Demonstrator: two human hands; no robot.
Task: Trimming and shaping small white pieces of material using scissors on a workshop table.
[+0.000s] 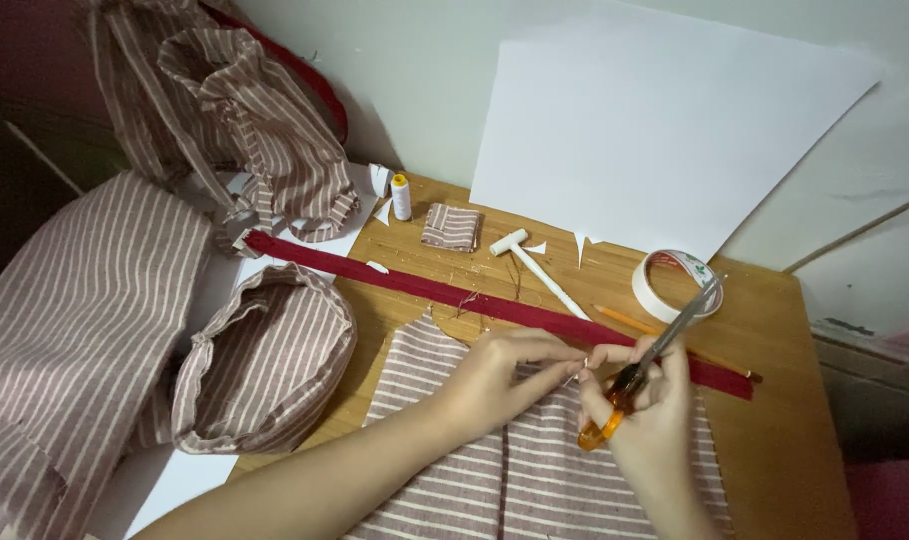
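Head view: wooden table (774,440) against pale wall (424,90), right-hand fingers (664,385) closed on scissors (639,370), left hand (509,365) pinching striped fabric (454,480).

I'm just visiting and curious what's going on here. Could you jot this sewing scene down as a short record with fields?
Setting: wooden table against a pale wall
Left hand: pinches the striped fabric at its edge
Right hand: holds orange-handled scissors, blades pointing up and away
Behind the hands: long red strip, white hammer-shaped tool, roll of tape, pencil
Farther back: thread spool, small folded striped piece, large white paper sheet
Left side: striped fabric basket
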